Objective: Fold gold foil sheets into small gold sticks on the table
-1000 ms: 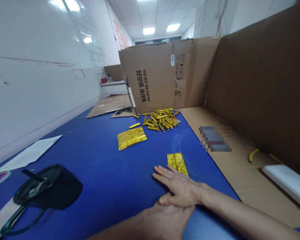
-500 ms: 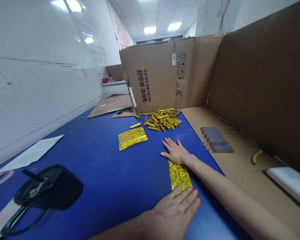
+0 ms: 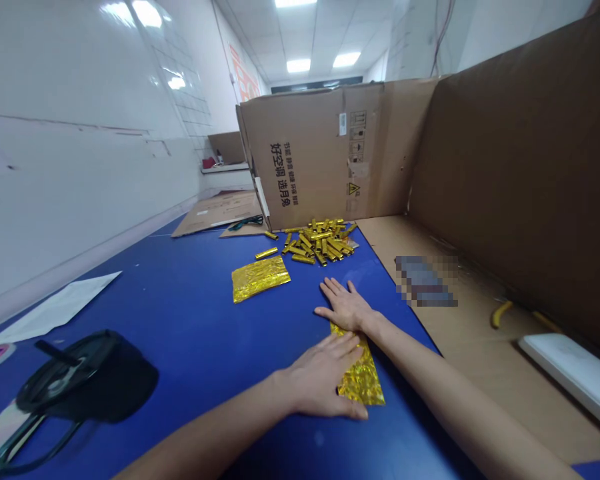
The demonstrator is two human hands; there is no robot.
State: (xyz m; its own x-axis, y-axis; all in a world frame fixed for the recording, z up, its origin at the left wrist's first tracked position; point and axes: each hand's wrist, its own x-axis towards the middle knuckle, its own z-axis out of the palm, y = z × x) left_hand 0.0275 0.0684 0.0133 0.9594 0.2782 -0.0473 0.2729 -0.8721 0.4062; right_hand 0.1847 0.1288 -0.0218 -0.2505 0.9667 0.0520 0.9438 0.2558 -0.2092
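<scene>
A strip of gold foil (image 3: 363, 381) lies flat on the blue table (image 3: 190, 320) in front of me. My left hand (image 3: 320, 381) rests flat on the strip's near-left part, fingers stretched out. My right hand (image 3: 344, 305) lies flat, fingers spread, on the strip's far end. A second gold foil sheet (image 3: 260, 277) lies farther back to the left. Beyond it is a heap of several small rolled gold foil tubes (image 3: 320, 243).
A large printed cardboard box (image 3: 330, 153) stands behind the heap, and a cardboard wall (image 3: 525, 167) runs along the right over a cardboard sheet (image 3: 460, 313). A black round object (image 3: 80, 380) sits at near left, white paper (image 3: 55, 310) beyond it, a white slab (image 3: 570, 377) at right.
My left hand slid forward along the gold strip from its near end toward the middle. My right hand stayed flat at the strip's far end, shifting slightly nearer.
</scene>
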